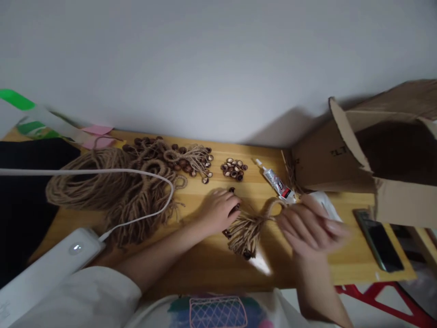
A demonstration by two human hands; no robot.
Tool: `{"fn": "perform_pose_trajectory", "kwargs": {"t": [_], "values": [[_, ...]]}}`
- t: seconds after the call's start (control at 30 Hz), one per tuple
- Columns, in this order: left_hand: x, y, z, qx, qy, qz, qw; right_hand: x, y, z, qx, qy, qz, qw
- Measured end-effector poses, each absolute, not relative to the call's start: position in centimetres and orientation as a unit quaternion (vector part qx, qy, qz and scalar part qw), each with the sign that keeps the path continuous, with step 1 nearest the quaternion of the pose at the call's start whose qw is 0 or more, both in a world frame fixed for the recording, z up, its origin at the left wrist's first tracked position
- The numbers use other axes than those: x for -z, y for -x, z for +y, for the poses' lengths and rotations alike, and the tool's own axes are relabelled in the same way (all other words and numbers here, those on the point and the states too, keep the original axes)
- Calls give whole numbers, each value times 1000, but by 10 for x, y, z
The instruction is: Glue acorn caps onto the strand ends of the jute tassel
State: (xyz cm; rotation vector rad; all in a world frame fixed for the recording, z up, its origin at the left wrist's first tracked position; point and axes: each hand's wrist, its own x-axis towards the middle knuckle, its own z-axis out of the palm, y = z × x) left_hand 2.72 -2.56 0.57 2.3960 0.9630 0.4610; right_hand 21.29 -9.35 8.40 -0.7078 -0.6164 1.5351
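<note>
A tassel of brown jute twine (247, 230) with a wrapped loop at its top lies on the wooden table. Dark half nutshells (247, 254) sit at its strand ends. My left hand (218, 212) is at the tassel's left side, its fingers curled against a nutshell at the strands. My right hand (310, 223) is beside the tassel's loop, fingers bent and smeared by motion; whether it grips anything does not show. A glue tube (278, 183) with a white nozzle lies behind the tassel. Left of it is a small pile of half nutshells (234, 169).
Coiled twine (88, 180) and finished-looking tassels (194, 157) with nutshells cover the left side. A white power bank (51, 273) with a cable stands front left. On the right are an open cardboard box (324, 155) and a phone (378, 239) near the table edge.
</note>
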Motion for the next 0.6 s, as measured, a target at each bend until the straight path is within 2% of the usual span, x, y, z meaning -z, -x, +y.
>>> {"fn": "perform_pose_trajectory", "kwargs": {"t": [0.07, 0.2, 0.6], "values": [[-7, -27, -25, -160, -884, 356, 258, -74, -188, -82, -699, 239, -169, 653], [-9, -27, -25, -151, -884, 351, 267, -68, -166, -69, -687, 218, -76, 689], [-6, -28, -25, -151, -884, 353, 268, -73, -157, -84, -716, 129, -34, 685]]}}
